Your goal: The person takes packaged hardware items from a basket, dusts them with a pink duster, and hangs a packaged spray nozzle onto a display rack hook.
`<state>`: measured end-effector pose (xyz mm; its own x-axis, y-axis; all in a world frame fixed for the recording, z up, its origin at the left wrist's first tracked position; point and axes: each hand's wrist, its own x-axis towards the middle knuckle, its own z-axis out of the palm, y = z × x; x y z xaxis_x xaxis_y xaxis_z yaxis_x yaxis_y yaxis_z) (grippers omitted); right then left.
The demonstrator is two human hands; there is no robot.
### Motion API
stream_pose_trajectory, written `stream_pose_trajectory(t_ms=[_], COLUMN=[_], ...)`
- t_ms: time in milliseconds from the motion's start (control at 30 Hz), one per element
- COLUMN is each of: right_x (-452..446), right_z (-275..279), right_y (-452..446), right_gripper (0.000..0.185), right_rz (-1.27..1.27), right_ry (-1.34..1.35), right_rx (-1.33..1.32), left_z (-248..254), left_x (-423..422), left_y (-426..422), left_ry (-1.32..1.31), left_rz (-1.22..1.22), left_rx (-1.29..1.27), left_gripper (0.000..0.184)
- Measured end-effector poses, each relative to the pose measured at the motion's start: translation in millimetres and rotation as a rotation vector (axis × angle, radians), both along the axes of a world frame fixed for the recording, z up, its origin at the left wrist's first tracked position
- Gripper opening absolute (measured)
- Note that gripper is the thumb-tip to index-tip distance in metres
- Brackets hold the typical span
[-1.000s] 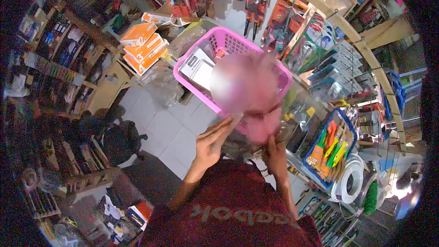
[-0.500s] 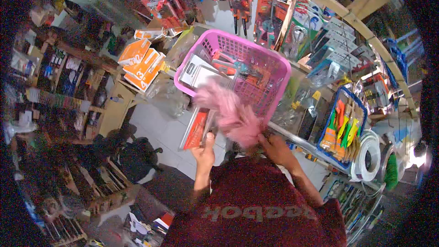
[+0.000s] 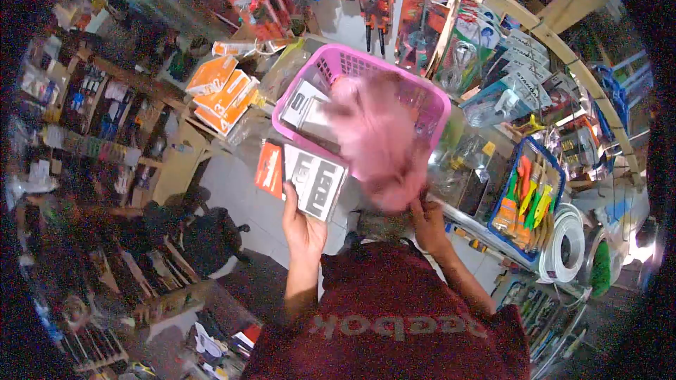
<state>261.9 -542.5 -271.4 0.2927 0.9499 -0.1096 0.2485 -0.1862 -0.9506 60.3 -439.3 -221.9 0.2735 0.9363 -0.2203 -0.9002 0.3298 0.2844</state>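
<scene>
My left hand (image 3: 305,229) grips a flat package (image 3: 315,184) with a white, dark-printed face and an orange-red label at its left end, held beside the basket's near left edge. A pink cloth (image 3: 384,144), blurred by motion, hangs from my right hand (image 3: 427,219), whose fingers are closed on its lower end. The cloth covers part of a pink plastic basket (image 3: 438,130). Inside the basket a white package (image 3: 304,103) shows at the left; the other contents are mostly hidden behind the cloth.
Orange boxes (image 3: 224,95) sit left of the basket. Packaged tools (image 3: 373,3) hang behind it. To the right are a blue-edged pouch of brushes (image 3: 524,204) and a white cable coil (image 3: 562,245). Wooden shelves (image 3: 169,169) hold goods at the left.
The left hand's package has turned, bringing its white face into view. The pink cloth has swung up and right, over the basket's middle, hiding the contents that showed half a second ago.
</scene>
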Motion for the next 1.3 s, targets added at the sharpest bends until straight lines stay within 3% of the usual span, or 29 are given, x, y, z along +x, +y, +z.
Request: stream_pose_trajectory(t_ms=[33, 67, 100, 133, 200, 267, 333, 367, 467, 500, 567, 633, 733, 767, 867, 900, 1000, 1100, 1167, 1200, 1267, 1300], right_x=[-6.7, -8.6, 10.7, 12.4, 13.0, 6.8, -2.8, 11.3, 22.4, 25.7, 17.8, 17.8, 31.5, 37.9, 15.6, 12.2, 17.1, 25.3, 22.0, 21.2, 21.2, 19.6], right_z=[-4.1, -8.3, -13.5, -18.5, -33.9, -58.5, -49.6, -27.9, -28.9, -69.2, -56.4, -54.9, -42.3, -61.4, -15.2, -10.8, -4.7, -40.0, -45.0, -42.7, -33.3, -25.2], right_y=[-9.2, -13.2, -4.7, -3.3, -2.4, 1.3, 6.7, -9.6, -1.3, 0.6, 2.5, -1.3, -6.9, -6.6, 16.4, 14.9, 2.5, 10.9, 16.7, 10.3, -4.3, -1.1], right_gripper=[0.037, 0.036, 0.029, 0.024, 0.029, 0.022, 0.019, 0.030, 0.027, 0.025, 0.025, 0.026, 0.032, 0.034, 0.013, 0.015, 0.020, 0.024, 0.025, 0.025, 0.026, 0.022], right_rz=[0.032, 0.064, 0.398, 0.283, 0.050, -0.233, -0.314, 0.098, 0.304, 0.049, -0.197, -0.201, 0.330, 0.202, -0.270, -0.181, 0.345, -0.055, -0.088, 0.038, 0.273, 0.324], right_ry=[0.013, 0.027, -0.296, -0.274, -0.233, -0.208, 0.188, -0.202, -0.402, -0.406, -0.340, -0.211, -0.676, -0.630, -0.259, -0.245, -0.761, -0.791, -0.702, -0.619, -0.458, -0.548], right_rx=[0.144, 0.290, 0.338, 0.184, -0.118, 0.244, 0.378, 0.312, -0.010, 0.002, 0.157, 0.272, 0.194, 0.143, 0.231, 0.285, 0.311, 0.326, 0.332, 0.297, 0.210, 0.129], left_z=[-1.0, -2.0, -2.7, -1.7, 5.4, 17.7, -6.9, -18.3, -17.1, -1.7, -2.7, -4.1, -6.0, -6.3, -4.2, -2.5, -16.0, -4.6, 1.6, 4.9, -6.1, -1.8], left_x=[0.7, -0.9, -2.6, -3.4, 9.5, 14.1, 8.3, 6.0, 7.0, 8.9, 7.2, 5.7, 4.6, 5.2, 4.2, 4.1, 1.1, 3.9, 5.2, 5.0, 4.4, 5.2], left_y=[0.8, -1.9, -5.1, -8.3, 0.5, 0.2, 0.1, -1.0, -1.9, -0.1, -1.8, -2.8, -3.4, -2.1, -3.4, -4.6, -4.0, -0.5, -0.2, 0.7, 4.2, 3.8], left_ry=[-0.049, 0.303, 0.657, 1.013, -0.165, -0.139, -0.306, -0.386, -0.521, -0.176, -0.200, -0.203, -0.169, -0.160, -0.177, -0.181, 0.016, -0.013, -0.013, -0.066, 0.143, 0.258], left_rz=[-0.024, -0.038, -0.052, -0.064, -0.042, -0.083, -0.109, -0.126, -0.114, -0.101, -0.093, -0.084, -0.078, -0.078, -0.053, -0.052, 0.009, -0.007, 0.043, 0.025, 0.017, 0.035], left_rx=[-0.010, 0.162, 0.329, 0.490, -0.106, -0.122, -0.020, 0.029, -0.052, -0.112, -0.110, -0.100, -0.085, -0.077, -0.074, -0.050, 0.108, 0.030, -0.023, -0.020, 0.257, 0.332], left_gripper=[0.038, 0.037, 0.037, 0.036, 0.035, 0.036, 0.036, 0.037, 0.038, 0.038, 0.038, 0.038, 0.038, 0.038, 0.038, 0.038, 0.038, 0.040, 0.042, 0.041, 0.041, 0.042])
